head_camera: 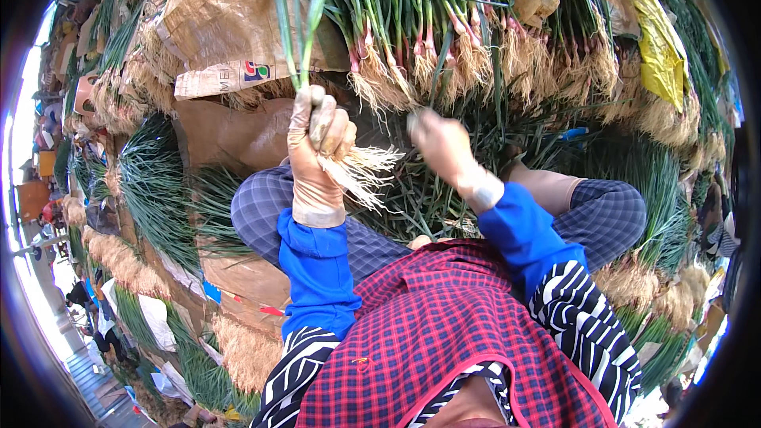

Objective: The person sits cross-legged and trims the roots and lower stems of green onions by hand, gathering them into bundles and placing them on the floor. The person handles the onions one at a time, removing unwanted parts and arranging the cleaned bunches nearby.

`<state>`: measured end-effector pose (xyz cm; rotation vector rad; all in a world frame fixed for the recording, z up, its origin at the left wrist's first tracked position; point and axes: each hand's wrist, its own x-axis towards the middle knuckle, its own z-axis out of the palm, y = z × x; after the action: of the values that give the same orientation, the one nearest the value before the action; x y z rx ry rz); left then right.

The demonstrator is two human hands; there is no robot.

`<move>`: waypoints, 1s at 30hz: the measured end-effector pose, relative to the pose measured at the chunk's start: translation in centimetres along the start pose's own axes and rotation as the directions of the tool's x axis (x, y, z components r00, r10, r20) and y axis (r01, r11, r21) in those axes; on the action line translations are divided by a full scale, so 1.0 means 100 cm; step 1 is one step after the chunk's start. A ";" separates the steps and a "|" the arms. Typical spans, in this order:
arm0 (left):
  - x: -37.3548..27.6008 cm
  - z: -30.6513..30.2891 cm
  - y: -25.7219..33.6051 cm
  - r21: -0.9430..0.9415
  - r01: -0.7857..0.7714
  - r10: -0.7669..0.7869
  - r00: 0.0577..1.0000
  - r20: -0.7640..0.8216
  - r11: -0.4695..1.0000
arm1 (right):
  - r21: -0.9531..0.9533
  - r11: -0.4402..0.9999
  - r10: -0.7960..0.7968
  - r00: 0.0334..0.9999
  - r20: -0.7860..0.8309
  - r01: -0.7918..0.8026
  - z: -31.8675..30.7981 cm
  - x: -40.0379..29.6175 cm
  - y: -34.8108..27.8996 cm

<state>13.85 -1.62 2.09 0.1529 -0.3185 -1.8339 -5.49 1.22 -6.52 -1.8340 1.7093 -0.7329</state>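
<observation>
Gloved, my left hand (321, 148) is closed around the lower stalks of a few green onions (304, 47); their green leaves point up and the pale roots (365, 172) hang out to the right below the fingers. My right hand (443, 145), also gloved and blurred, is just below the root ends of a laid-out row of green onions (428, 41) with pinkish bulbs. Whether its fingertips touch those roots or pinch anything, I cannot tell.
Loose green leaves (416, 202) lie between my bent knees. Brown paper sacking (220, 12) covers part of the row, and a yellow plastic sheet (654, 35) hangs at the right. Bundles of green onions (157, 184) lie at the left, with more root bundles (247, 351) lower down.
</observation>
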 end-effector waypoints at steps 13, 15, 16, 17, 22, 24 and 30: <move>0.013 -0.018 -0.020 0.484 0.230 -0.015 0.913 -0.408 0.844 | -0.034 0.933 -0.358 0.918 -0.171 0.358 -0.045 0.025 -0.060; 0.025 -0.021 -0.027 0.478 0.260 -0.094 0.934 -0.343 0.839 | -0.004 0.912 -0.411 0.912 0.007 0.411 -0.056 0.015 -0.069; 0.019 -0.010 -0.028 0.486 0.232 -0.031 0.922 -0.387 0.843 | 0.005 0.904 -0.424 0.897 0.129 0.427 -0.055 0.012 -0.073; 0.008 -0.016 -0.018 0.459 0.239 -0.033 0.910 -0.413 0.856 | 0.016 0.896 -0.434 0.866 0.249 0.445 -0.052 0.009 -0.073; 0.007 -0.006 -0.012 0.347 0.288 -0.094 0.871 -0.482 0.892 | 0.623 0.770 0.111 0.991 0.077 -0.135 -0.036 0.064 -0.041; 0.008 -0.008 -0.016 0.393 0.256 -0.051 0.885 -0.464 0.883 | 0.665 0.735 0.112 0.991 0.068 -0.129 -0.025 0.073 -0.055; 0.006 -0.023 -0.027 0.655 0.174 0.183 0.879 -0.440 0.735 | 0.582 0.799 0.132 0.988 0.076 -0.151 0.002 0.084 -0.069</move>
<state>11.80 -1.84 -0.92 1.1125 -0.6272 -1.5212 0.04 -6.70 -1.56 -1.2627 1.3664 -1.0237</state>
